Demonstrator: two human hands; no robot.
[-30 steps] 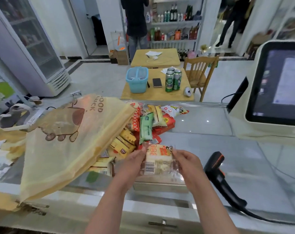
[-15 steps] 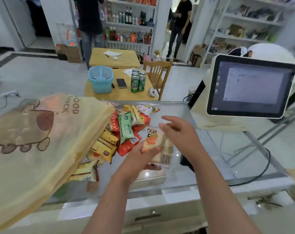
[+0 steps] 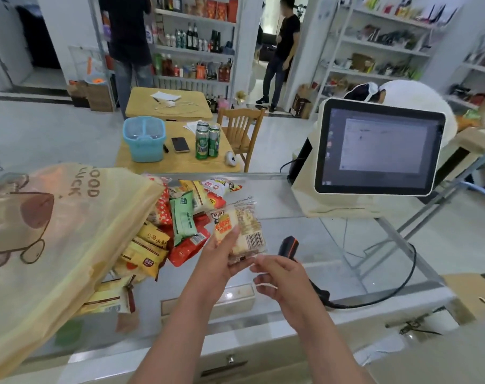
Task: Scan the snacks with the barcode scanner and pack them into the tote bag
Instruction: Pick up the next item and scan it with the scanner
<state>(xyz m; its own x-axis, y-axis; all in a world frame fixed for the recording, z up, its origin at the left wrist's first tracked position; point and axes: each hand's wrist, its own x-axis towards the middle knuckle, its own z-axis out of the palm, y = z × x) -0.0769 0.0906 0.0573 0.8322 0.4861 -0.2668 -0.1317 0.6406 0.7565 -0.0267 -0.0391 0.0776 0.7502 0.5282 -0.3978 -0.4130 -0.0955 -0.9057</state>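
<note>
While your left hand (image 3: pixel 221 259) grips the snack packet (image 3: pixel 242 228) above the glass counter (image 3: pixel 277 200), thumb pressed on its upper face and the other fingers under it, your right hand (image 3: pixel 280 278) has let go. Half a second ago that hand lay spread over the far end of the packet. A second ago both hands pinched it by its sides. Now the right hand sits just near and right of the packet's near corner. Its fingers are loosely curled, a little apart and closed round nothing. The forefinger tip is just beside the wrapper's near seal, and I cannot tell whether it touches.

The packet has turned as well: it now stands tilted, long side running near to far, with its barcode (image 3: pixel 253 239) on the right part of the upper face, turned up toward you.

The barcode scanner (image 3: pixel 289 245) was hidden behind your right hand half a second ago. Its black and orange head now shows just beyond that hand. It lies on the counter, ungripped, and its black cable (image 3: pixel 388 286) loops off to the right.

The yellow tote bag (image 3: pixel 55 245) lies on its side at the left, as before, its edge over the left of the pile of snacks (image 3: pixel 184 217). That pile sits just left of the held packet. The monitor (image 3: pixel 378 146) stands at the far right of the counter, its screen lit.
</note>
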